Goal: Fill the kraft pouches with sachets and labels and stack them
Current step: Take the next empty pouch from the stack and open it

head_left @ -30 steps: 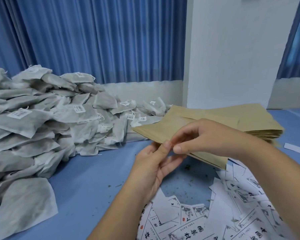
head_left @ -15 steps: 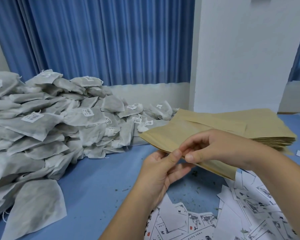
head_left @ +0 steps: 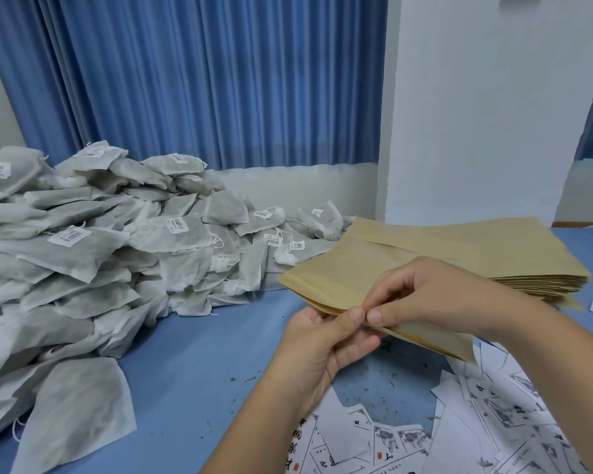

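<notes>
Here the kraft pouch [head_left: 339, 278] is held just above the blue table [head_left: 192, 354], in front of the flat stack of pouches [head_left: 493, 248] and tilted down toward the person. Both hands grip its near edge: the left hand [head_left: 319, 343] pinches it from below with the thumb on top, and the right hand [head_left: 439, 295] pinches it from above, thumb tip almost touching the left thumb. That edge looks like the mouth, and the two layers seem to be parting slightly at the left corner, so the step in hand is probably peeling it open. The pouch looks very light, thin and fairly stiff for paper; it should crease or tear rather than stretch, and its smooth faces may cling together. The best hold is likely one layer per hand at the lip, rubbed apart and not pulled hard. The grey sachets [head_left: 100, 254] heaped to the left look soft, limp and slightly bulky, best taken by the body. The printed labels [head_left: 493, 422] scattered near the right forearm are flimsy slips, easiest lifted by a loose corner.
</notes>
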A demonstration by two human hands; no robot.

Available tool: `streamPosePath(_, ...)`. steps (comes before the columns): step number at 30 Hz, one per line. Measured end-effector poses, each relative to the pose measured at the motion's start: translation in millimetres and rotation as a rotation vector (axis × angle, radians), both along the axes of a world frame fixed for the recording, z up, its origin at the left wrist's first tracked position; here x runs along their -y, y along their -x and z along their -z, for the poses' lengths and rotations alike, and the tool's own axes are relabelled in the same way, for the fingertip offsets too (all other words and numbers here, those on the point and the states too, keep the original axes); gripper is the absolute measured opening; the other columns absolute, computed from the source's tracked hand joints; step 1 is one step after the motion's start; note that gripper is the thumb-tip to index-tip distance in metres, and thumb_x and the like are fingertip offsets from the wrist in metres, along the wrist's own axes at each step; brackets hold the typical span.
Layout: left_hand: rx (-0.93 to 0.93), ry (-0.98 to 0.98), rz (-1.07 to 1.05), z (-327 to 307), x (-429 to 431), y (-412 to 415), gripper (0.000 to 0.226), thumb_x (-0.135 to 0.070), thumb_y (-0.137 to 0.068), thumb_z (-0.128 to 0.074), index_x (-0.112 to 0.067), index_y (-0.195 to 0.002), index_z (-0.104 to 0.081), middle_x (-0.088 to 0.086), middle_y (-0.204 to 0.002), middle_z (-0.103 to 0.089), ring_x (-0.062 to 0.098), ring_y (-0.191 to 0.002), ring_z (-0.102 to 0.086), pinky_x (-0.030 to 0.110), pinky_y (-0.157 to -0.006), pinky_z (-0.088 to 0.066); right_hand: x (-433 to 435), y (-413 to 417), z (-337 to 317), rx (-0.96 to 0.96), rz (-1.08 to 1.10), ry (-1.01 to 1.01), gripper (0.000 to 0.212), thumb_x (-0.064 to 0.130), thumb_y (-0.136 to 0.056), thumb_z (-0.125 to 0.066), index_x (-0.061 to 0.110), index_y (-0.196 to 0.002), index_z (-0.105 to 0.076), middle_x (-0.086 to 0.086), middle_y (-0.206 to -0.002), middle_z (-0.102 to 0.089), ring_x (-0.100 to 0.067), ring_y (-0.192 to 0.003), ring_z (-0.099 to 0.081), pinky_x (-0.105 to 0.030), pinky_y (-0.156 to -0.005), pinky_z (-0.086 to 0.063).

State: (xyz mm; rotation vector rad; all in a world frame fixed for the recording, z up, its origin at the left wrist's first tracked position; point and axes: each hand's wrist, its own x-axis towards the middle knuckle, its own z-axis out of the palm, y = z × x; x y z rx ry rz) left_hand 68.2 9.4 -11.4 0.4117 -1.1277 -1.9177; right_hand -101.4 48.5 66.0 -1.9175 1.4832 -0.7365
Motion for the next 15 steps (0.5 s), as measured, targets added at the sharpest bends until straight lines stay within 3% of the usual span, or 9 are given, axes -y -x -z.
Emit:
streamPosePath(3, -0.017, -0.002, -0.001, 2, 2, 0, 0.034, -0.006, -0.079, -0.072, -0.002, -0.112, -0.064, 0.018, -0.109, -0.070, 0.030, -0.096, -0.070, 0.023, -0.065, -0.058, 1, 0, -1, -0.092, 0.078, 0.088, 0.008, 0.023, -0.079, -0.075, 0.029, -0.073, -0.076, 0.008, -0.081, -0.072, -0.010, -0.084, -0.066, -0.027, -0.083, -0.050)
streamPosePath(6, -0.010, 0.023, -0.005, 6, 3, 1, 0.029, 0.002, -0.090, -0.060, -0.001, -0.119, -0.060, 0.007, -0.093, -0.072, 0.032, -0.097, -0.070, 0.024, -0.064, -0.058, 1, -5, -1, -0.356, 0.201, 0.249, 0.016, 0.026, -0.083, -0.067, 0.030, -0.067, -0.068, 0.011, -0.072, -0.067, -0.003, -0.072, -0.058, -0.020, -0.069, -0.046)
streamPosePath(8, -0.024, 0.007, -0.045, 3, 2, 3, 0.025, -0.009, -0.089, -0.064, -0.003, -0.113, -0.064, 0.009, -0.096, -0.072, 0.035, -0.097, -0.070, 0.026, -0.066, -0.058, 0, -12, -2, -0.472, 0.198, 0.303, 0.016, 0.027, -0.086, -0.062, 0.026, -0.071, -0.064, 0.009, -0.073, -0.064, -0.006, -0.073, -0.057, -0.023, -0.069, -0.046)
streamPosePath(11, -0.003, 0.033, -0.093, -1, -3, 7, 0.041, -0.032, -0.085, -0.068, -0.005, -0.115, -0.063, 0.014, -0.109, -0.071, 0.034, -0.097, -0.070, 0.030, -0.073, -0.058, -3, -24, -5, -0.547, 0.155, 0.376, 0.015, 0.027, -0.087, -0.058, 0.025, -0.073, -0.062, 0.008, -0.075, -0.061, -0.005, -0.074, -0.054, -0.026, -0.068, -0.046)
streamPosePath(15, -0.001, 0.049, -0.114, -3, -4, 7, 0.041, -0.029, -0.085, -0.067, -0.003, -0.116, -0.061, 0.018, -0.111, -0.070, 0.033, -0.097, -0.070, 0.032, -0.076, -0.058, -7, -32, -8, -0.596, 0.162, 0.423, 0.017, 0.027, -0.092, -0.052, 0.028, -0.075, -0.051, 0.011, -0.075, -0.052, -0.002, -0.068, -0.045, -0.015, -0.055, -0.032)
